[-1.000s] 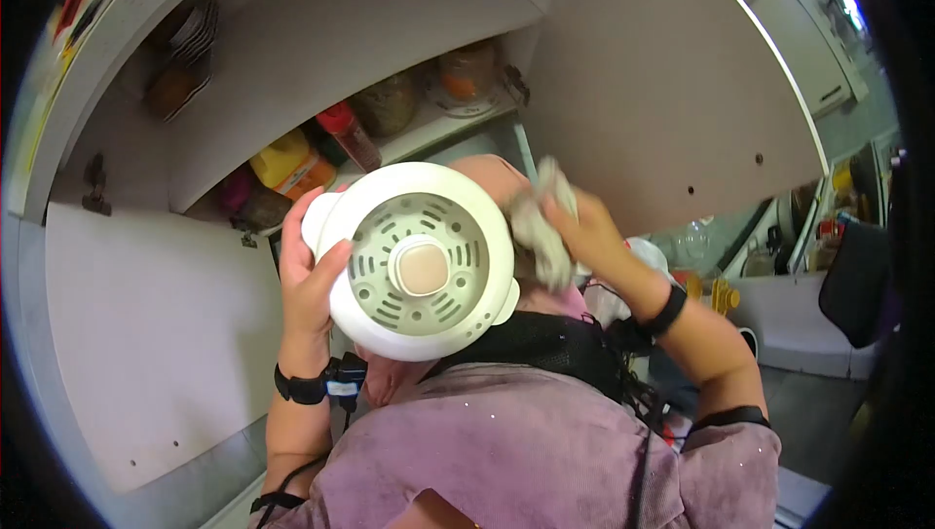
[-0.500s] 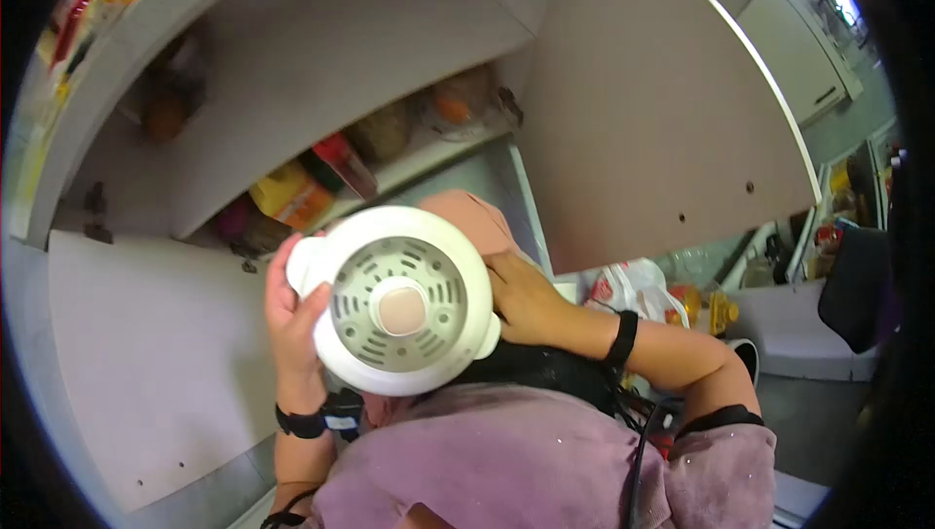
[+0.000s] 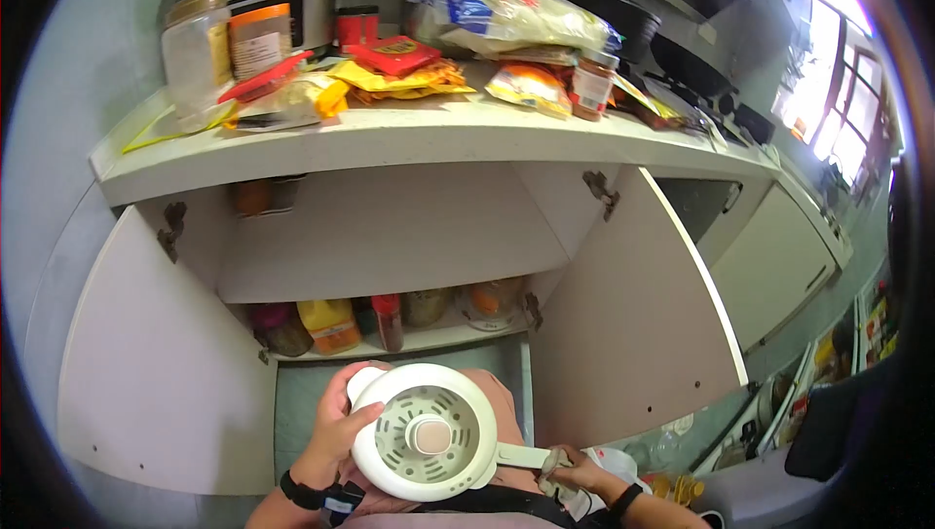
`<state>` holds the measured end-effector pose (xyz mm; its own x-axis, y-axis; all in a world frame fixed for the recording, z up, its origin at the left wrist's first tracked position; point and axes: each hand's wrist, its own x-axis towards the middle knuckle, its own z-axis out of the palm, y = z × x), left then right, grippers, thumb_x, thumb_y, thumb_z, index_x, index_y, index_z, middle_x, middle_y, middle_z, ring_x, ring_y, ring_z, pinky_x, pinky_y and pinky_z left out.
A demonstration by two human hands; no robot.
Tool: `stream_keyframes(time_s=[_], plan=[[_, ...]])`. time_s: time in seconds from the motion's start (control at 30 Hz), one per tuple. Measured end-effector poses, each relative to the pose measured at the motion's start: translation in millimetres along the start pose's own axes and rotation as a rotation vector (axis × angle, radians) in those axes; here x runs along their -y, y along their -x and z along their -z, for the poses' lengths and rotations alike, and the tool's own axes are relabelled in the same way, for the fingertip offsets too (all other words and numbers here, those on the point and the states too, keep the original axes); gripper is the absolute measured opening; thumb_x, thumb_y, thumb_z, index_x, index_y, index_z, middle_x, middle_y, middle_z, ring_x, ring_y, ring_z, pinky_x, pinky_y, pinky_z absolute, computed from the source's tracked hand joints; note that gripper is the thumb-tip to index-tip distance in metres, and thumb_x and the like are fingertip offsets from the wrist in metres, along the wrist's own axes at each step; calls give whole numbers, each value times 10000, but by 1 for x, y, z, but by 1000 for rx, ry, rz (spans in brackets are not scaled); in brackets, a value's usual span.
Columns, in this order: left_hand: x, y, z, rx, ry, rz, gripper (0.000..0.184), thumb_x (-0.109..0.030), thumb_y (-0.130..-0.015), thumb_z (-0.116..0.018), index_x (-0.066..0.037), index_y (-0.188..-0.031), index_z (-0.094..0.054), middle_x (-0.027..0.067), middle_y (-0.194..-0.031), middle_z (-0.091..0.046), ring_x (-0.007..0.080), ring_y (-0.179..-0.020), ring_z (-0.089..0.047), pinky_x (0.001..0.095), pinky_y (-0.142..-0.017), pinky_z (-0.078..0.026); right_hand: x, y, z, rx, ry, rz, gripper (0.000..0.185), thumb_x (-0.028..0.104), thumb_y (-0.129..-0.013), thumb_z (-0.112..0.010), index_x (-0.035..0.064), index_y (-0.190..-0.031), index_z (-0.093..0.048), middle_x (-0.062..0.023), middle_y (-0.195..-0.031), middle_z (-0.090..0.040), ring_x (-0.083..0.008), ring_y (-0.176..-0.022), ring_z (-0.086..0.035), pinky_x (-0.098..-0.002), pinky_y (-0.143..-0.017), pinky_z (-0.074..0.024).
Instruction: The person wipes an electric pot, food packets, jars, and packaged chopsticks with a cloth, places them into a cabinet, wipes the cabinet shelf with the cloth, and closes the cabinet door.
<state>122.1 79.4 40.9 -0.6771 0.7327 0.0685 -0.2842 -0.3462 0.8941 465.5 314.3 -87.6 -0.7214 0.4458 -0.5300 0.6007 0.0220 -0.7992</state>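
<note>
A white electric cooking pot (image 3: 368, 446) is tipped towards me low in the view, in front of my lap. Set into its top is a slotted white steamer insert (image 3: 404, 432) with a beige knob (image 3: 432, 437) in the middle. My left hand (image 3: 336, 432) grips the rim by the left side tab, thumb on top. On the other side a straight white handle (image 3: 521, 455) sticks out, and my right hand (image 3: 582, 475) is closed at its far end. Something greyish and crumpled shows at those fingers; I cannot make out what it is.
A white cupboard stands ahead with its left door (image 3: 156, 363) and right door (image 3: 638, 315) swung open. Jars and a yellow bottle (image 3: 329, 326) line its lower shelf. The counter (image 3: 419, 134) above carries packets, jars and a cooker. Bottles and a white bag (image 3: 616, 463) are at the right.
My view has tilted up, bringing the counter into sight. The pot appears lower and farther off. My right hand has moved from the pot's side out to the handle's end, and the handle now shows.
</note>
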Motion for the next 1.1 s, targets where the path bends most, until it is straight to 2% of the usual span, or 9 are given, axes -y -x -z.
stream_keyframes(time_s=[0.13, 0.27, 0.33, 0.43, 0.47, 0.67, 0.87, 1.0, 1.1], plan=[[-3, 6, 8, 42, -7, 17, 558, -18, -775, -635, -23, -1270, -380, 141, -1239, -505, 217, -1139, -494, 351, -982, -395, -26, -27, 6, 184, -767, -94, 472, 126, -815, -649, 35, -1237, -457, -93, -1080, -580, -203, -991, -572, -350, -892, -460], [1, 9, 21, -6, -24, -60, 587, -30, -785, -625, -37, -1305, -352, 139, -1243, -500, 212, -1139, -488, 352, -979, -394, 2, -23, 6, 25, -307, 41, 369, 264, -867, -613, 43, -1146, -513, -80, -985, -619, -208, -859, -622, -349, -776, -524], [-2, 9, 44, -21, 17, -17, 593, -36, -789, -617, -43, -1318, -349, 135, -1237, -499, 209, -1135, -488, 349, -967, -402, 27, -16, 14, -104, -453, -168, 370, 299, -861, -621, 29, -1101, -542, -76, -962, -625, -214, -854, -623, -355, -757, -529], [-5, 4, 62, -28, 78, 9, 555, -32, -797, -602, -31, -1305, -378, 133, -1199, -522, 211, -1099, -515, 336, -945, -423, 44, -4, 13, 217, -435, -154, 423, 285, -817, -662, 0, -1110, -554, -107, -989, -632, -231, -911, -621, -364, -795, -522], [-12, 0, 64, -14, 105, 36, 544, -31, -801, -598, -28, -1302, -387, 133, -1185, -530, 213, -1086, -526, 332, -938, -430, 31, 2, 9, 318, -458, 237, 424, 225, -789, -676, -18, -1115, -553, -144, -1024, -628, -254, -919, -625, -366, -816, -518], [-76, -45, 48, -1, 88, 26, 364, -155, -904, -527, -19, -1237, -473, 106, -1162, -556, 187, -1020, -564, 311, -904, -461, 128, 44, -33, 109, -728, 49, 591, 226, -713, -716, -71, -1166, -480, -180, -1032, -618, -283, -938, -621, -374, -834, -516], [-71, -138, 62, -106, -17, -123, 369, -261, -909, -525, -14, -1182, -508, 98, -1131, -583, 147, -993, -563, 272, -877, -427, 158, 1, -43, -58, -692, 404, 619, 362, -732, -665, -9, -1174, -441, -206, -911, -605, -254, -698, -634, -346, -569, -557], [-20, -124, 81, -386, -113, -231, 324, -227, -888, -556, -18, -1134, -541, 80, -1093, -589, 148, -1022, -531, 268, -889, -395, 202, -51, -47, -96, -757, 410, 516, 404, -814, -557, 32, -1150, -435, -212, -969, -593, -256, -725, -628, -341, -580, -556], [27, -107, 101, -493, -91, -111, 232, -169, -846, -600, -23, -1024, -570, 59, -981, -583, 124, -900, -535, 264, -797, -430, 250, -94, -63, 66, -856, 531, 234, 209, -855, -579, 84, -1026, -478, -150, -1000, -582, -219, -845, -622, -339, -786, -541]])
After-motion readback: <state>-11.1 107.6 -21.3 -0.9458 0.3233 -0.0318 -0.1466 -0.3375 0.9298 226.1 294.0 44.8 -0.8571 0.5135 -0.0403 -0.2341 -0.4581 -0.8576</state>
